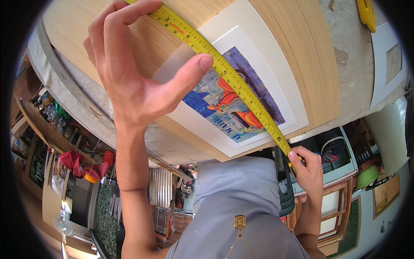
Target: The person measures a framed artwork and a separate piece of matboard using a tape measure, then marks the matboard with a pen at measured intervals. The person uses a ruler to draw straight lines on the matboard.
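Note:
A yellow tape measure blade (241, 88) runs slantwise from the upper left to the lower right. Beneath it lies a picture with a white mat (297, 103), showing painted red shapes on blue and purple, on a light wooden board (308, 52). My right hand (308, 170) is closed around the lower end of the tape measure, close to the board's near edge. My left hand (133, 69) is spread wide above the board. Its fingertips touch the blade near the upper end and its thumb lies by the blade's edge. The blade's far end is out of view.
The board rests on a grey, worn table (351, 64). At the upper right lie a yellow tool (366, 15) and another white mat (377, 86) with a cut-out opening. Below are a green bowl (368, 177), red cloth (82, 164) and cluttered shelves.

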The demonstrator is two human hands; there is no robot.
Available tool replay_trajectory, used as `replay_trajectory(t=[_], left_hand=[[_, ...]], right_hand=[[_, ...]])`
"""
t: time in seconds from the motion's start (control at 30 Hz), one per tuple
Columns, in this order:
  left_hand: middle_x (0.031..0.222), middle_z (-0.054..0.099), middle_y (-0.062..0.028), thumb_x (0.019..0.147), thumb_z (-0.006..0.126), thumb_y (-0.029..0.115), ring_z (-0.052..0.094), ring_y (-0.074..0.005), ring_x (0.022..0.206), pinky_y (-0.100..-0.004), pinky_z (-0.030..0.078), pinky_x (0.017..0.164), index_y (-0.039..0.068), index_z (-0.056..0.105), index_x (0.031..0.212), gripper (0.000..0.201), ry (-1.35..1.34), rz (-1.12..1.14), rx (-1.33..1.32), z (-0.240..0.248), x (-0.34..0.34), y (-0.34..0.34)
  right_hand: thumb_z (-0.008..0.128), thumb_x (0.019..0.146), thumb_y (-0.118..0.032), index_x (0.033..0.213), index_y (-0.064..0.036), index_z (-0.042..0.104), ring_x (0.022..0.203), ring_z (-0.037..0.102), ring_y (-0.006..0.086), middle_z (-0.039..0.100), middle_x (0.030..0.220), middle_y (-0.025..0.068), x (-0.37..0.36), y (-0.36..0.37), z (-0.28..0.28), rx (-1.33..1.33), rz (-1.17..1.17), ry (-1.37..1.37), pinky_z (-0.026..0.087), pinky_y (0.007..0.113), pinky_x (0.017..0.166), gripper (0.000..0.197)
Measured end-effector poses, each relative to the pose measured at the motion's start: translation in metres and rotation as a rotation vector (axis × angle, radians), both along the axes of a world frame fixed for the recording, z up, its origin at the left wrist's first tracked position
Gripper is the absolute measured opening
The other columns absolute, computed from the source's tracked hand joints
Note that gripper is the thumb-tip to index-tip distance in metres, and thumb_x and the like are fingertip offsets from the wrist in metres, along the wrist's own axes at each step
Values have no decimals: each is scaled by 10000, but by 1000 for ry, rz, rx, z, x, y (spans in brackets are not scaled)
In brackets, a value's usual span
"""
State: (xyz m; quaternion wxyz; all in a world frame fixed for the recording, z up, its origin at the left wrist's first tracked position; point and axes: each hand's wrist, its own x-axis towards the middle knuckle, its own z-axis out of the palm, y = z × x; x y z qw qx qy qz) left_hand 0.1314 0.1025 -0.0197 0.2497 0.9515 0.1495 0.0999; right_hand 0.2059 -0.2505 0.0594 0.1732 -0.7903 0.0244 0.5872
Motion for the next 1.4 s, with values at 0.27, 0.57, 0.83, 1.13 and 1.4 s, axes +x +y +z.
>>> replay_trajectory(t=[0.27, 0.57, 0.83, 1.13, 1.4], left_hand=[[1278, 477, -172, 663, 847, 459, 409, -326, 1290, -442, 339, 1081, 69, 607, 1255, 748, -8, 0, -15, -2, -1, 1], [1284, 469, -175, 668, 837, 486, 405, -325, 1298, -451, 352, 1077, 76, 605, 1259, 755, -15, -2, -11, -4, -2, 2], [1286, 476, -178, 658, 840, 489, 407, -331, 1304, -456, 350, 1082, 83, 610, 1257, 759, 0, 15, -2, -2, -1, 0], [1293, 482, -186, 649, 848, 480, 423, -335, 1288, -454, 351, 1077, 72, 612, 1253, 766, -1, 14, 0, -2, -1, 0], [1283, 481, -181, 662, 842, 471, 431, -329, 1274, -445, 357, 1069, 69, 612, 1255, 753, -6, 18, -12, -2, 0, 0]], right_hand=[[626, 940, -181, 919, 61, 666, 682, 633, 294, 654, 771, 182, 1, 1, 0, -11, -1, 11, 464, 366, 653, 246], [625, 941, -177, 917, 58, 668, 676, 633, 294, 653, 766, 181, 1, 1, 0, -4, 6, 7, 462, 366, 644, 241], [624, 938, -178, 913, 58, 665, 676, 633, 304, 650, 764, 183, 1, 2, 0, -5, 17, -1, 461, 368, 641, 240], [622, 942, -179, 914, 64, 661, 661, 597, 259, 641, 749, 169, 0, 2, 1, 12, 21, -14, 455, 346, 632, 248], [623, 938, -174, 912, 58, 666, 691, 641, 320, 658, 778, 185, -1, 2, 1, 17, 16, -13, 467, 368, 651, 237]])
